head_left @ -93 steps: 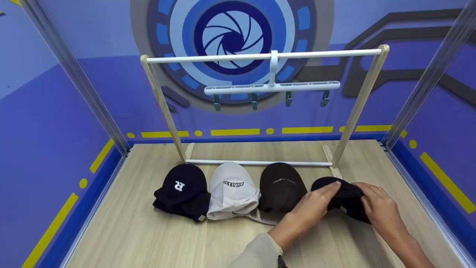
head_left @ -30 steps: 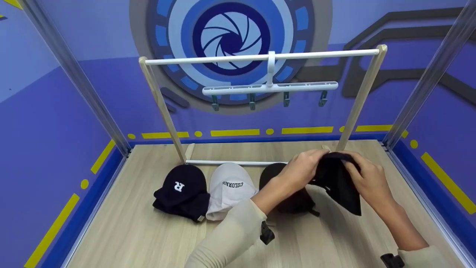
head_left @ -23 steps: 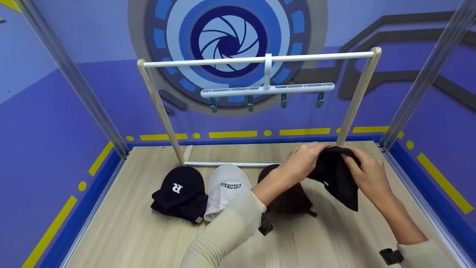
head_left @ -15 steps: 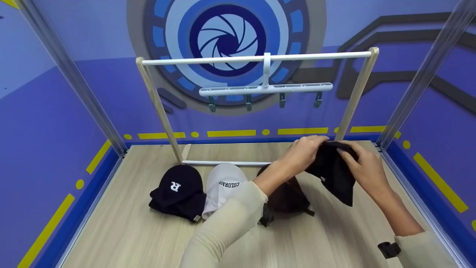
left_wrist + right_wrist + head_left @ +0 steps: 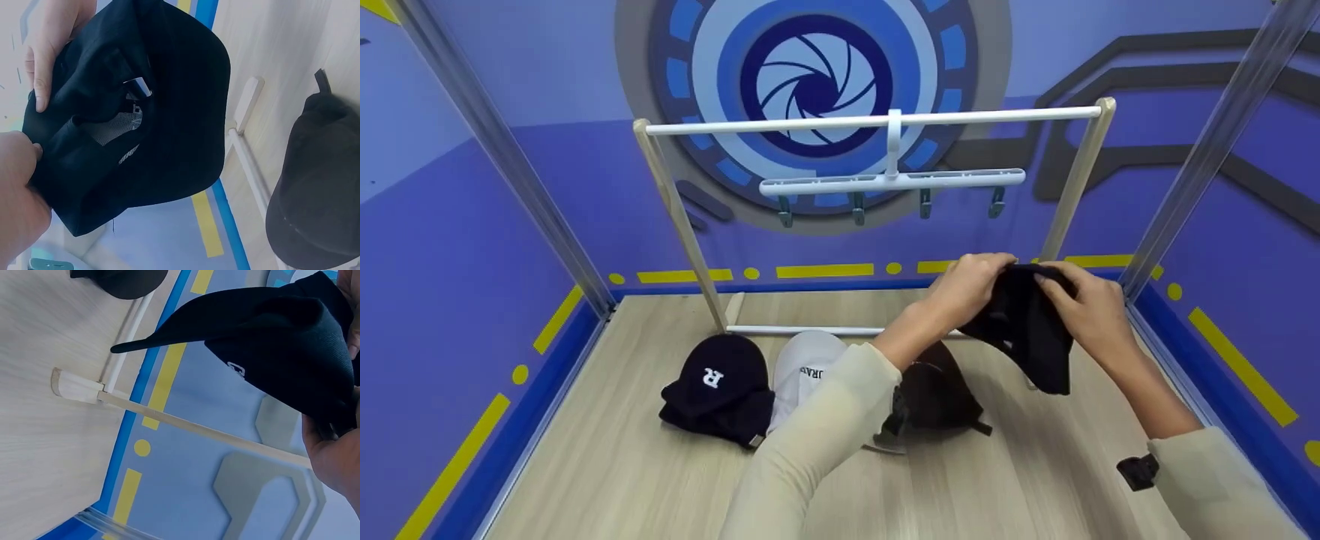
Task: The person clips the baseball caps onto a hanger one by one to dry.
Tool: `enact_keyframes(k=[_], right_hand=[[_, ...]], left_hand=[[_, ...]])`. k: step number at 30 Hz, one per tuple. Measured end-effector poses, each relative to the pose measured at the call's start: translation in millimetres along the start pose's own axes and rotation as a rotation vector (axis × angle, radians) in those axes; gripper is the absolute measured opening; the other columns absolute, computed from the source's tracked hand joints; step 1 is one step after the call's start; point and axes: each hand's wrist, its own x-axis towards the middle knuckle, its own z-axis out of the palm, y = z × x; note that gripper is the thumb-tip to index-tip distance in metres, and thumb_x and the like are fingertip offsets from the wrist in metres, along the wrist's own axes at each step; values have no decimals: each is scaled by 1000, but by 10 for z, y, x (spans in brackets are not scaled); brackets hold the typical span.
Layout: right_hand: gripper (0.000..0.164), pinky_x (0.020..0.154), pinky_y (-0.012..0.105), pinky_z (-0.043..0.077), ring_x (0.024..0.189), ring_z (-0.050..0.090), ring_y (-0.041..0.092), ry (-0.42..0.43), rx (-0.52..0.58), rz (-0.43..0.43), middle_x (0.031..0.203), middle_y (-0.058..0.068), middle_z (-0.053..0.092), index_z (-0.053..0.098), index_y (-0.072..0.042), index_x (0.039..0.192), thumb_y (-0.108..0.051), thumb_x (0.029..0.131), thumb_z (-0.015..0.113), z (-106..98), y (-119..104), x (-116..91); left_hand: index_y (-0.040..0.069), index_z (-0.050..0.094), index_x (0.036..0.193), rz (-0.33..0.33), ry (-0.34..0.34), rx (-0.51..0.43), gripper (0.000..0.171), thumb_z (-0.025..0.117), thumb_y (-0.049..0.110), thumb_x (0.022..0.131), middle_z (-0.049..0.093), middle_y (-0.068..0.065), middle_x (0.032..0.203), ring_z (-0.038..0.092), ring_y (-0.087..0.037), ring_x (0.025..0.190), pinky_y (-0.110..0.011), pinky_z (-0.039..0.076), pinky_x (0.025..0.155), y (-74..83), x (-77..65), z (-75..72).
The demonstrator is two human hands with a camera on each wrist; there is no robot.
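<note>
A black baseball cap (image 5: 1035, 337) is held in the air above the right side of the table, its brim hanging down. My left hand (image 5: 966, 291) grips the cap's upper edge on one side. On the other side my right hand (image 5: 1091, 309) pinches the same edge, thumb toward me. The left wrist view shows a metal buckle (image 5: 138, 88) and a mesh lining within the folded cap. A small white mark (image 5: 236, 370) is visible on the cap in the right wrist view. A dark brown cap (image 5: 941, 390) lies below my left forearm, partly hidden by it.
A navy cap with a white R (image 5: 724, 375) and a white lettered cap (image 5: 802, 364) lie at left; my sleeve covers part of the white one. Behind stands a wooden rack (image 5: 679, 217) with a white hanger (image 5: 840, 184) bearing several grey-green clips on its top bar (image 5: 772, 126).
Both hands have lifted the black cap off the table and tipped it brim-down. Over the last second it has risen further toward the rack. The other caps stay put.
</note>
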Motion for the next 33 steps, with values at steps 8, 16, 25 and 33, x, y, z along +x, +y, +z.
enact_keyframes(k=[8, 16, 25, 33], right_hand=[[30, 68, 47, 47, 78, 64, 34, 13, 6, -4, 100, 15, 70, 70, -11, 110, -34, 94, 58, 43, -7, 115], [35, 73, 49, 49, 84, 64, 35, -21, 14, 29, 102, 17, 69, 69, -7, 109, -37, 94, 56, 169, 28, 260], [32, 76, 50, 49, 86, 64, 37, -21, 10, 31, 100, 19, 69, 69, -3, 106, -30, 94, 58, 287, 64, 406], [33, 75, 49, 50, 85, 64, 38, -10, 1, 55, 98, 20, 69, 70, -2, 103, -32, 93, 60, 325, 82, 523]], left_hand=[[18, 52, 134, -76, -59, 24, 36, 39, 10, 102, 56, 4, 132, 53, -11, 120, -21, 42, 98, -53, 93, -29], [19, 52, 134, -175, -71, 35, 37, 42, 8, 100, 57, 3, 131, 52, -11, 120, -23, 44, 97, -136, 209, 51], [20, 54, 129, -269, -67, 27, 33, 46, 11, 99, 60, 3, 124, 59, -13, 111, -26, 50, 88, -196, 306, 89], [18, 52, 131, -272, -32, -77, 34, 35, 25, 103, 58, 1, 128, 56, -15, 116, -28, 47, 93, -286, 364, 96]])
